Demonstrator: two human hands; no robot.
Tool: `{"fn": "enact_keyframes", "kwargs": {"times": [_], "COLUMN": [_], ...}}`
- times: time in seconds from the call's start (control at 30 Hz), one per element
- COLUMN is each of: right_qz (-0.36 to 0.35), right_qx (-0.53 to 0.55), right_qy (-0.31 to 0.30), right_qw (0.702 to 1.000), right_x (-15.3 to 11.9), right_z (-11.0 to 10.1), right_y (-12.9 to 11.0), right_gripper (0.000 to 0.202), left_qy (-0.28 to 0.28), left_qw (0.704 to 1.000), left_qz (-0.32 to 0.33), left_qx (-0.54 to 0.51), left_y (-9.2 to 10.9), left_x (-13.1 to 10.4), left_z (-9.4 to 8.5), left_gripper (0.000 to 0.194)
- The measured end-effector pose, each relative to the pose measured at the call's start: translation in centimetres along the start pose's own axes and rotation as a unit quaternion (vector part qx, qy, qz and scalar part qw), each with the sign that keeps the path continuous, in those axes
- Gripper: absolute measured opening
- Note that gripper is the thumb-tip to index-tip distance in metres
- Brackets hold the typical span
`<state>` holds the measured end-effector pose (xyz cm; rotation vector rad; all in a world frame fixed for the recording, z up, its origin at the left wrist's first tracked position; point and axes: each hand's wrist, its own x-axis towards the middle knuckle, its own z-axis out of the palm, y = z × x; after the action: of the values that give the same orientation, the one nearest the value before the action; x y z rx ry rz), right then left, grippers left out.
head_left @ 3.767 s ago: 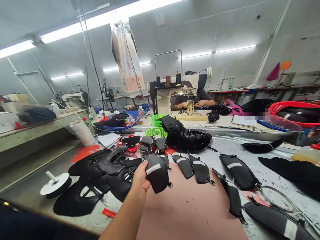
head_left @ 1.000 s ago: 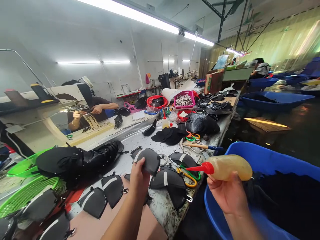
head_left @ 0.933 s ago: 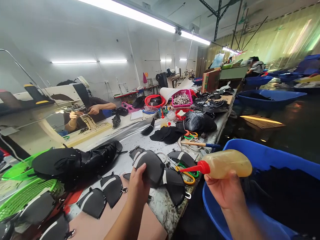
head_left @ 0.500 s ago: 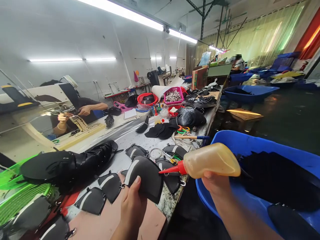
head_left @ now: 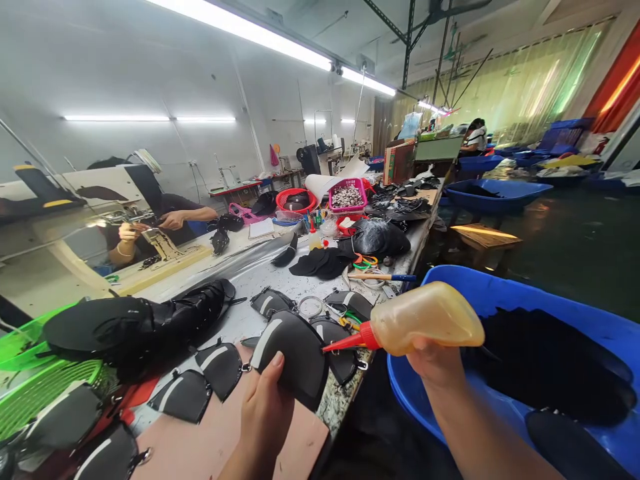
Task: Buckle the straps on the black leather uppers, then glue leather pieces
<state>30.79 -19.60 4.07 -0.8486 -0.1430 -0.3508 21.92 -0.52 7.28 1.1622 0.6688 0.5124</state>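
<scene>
My left hand (head_left: 265, 407) grips a black curved panel (head_left: 297, 357) with a pale stripe along one side, thumb on its face. In my right hand (head_left: 433, 363) lies a translucent squeeze bottle (head_left: 425, 320) of yellowish liquid, tilted sideways. Its red nozzle (head_left: 353, 341) points left, with the tip at the panel's right edge. Similar striped black pieces with metal rings, such as one black piece (head_left: 220, 367), lie on the table around the held panel. Beneath my left hand is a pink board (head_left: 190, 450).
A blue tub (head_left: 500, 283) holding black pieces stands at the right. Green baskets (head_left: 55, 393) and a pile of black pieces (head_left: 130, 327) sit at the left. A brush with a wooden handle (head_left: 375, 275) lies ahead. Across the table, another person's hands (head_left: 130, 237) work at a sewing machine (head_left: 165, 243).
The nozzle tip stays at the panel's right edge while the panel and bottle shift only slightly. The camera view has moved a little.
</scene>
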Motion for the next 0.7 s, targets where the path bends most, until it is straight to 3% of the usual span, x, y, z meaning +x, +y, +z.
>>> {"fn": "enact_keyframes", "kwargs": {"times": [0.13, 0.2, 0.5, 0.7], "right_qz": [0.003, 0.006, 0.027, 0.014], "right_qx": [0.003, 0.003, 0.009, 0.007], "right_qy": [-0.006, -0.018, -0.024, -0.008], "right_qw": [1.000, 1.000, 0.999, 1.000], "right_x": [0.2, 0.2, 0.2, -0.2], "right_z": [0.1, 0.2, 1.0, 1.0], "right_y": [0.0, 0.0, -0.2, 0.0], "right_gripper": [0.048, 0.049, 0.046, 0.046], "left_qy": [0.009, 0.014, -0.034, -0.050], "left_qw": [0.991, 0.987, 0.991, 0.994], "left_qz": [-0.100, -0.113, -0.096, -0.042], "left_qx": [-0.090, -0.113, -0.083, -0.093], "left_y": [0.7, 0.8, 0.0, -0.6], "left_x": [-0.9, -1.0, -0.4, 0.3], "left_z": [0.5, 0.5, -0.2, -0.2], "left_gripper": [0.024, 0.023, 0.027, 0.024]}}
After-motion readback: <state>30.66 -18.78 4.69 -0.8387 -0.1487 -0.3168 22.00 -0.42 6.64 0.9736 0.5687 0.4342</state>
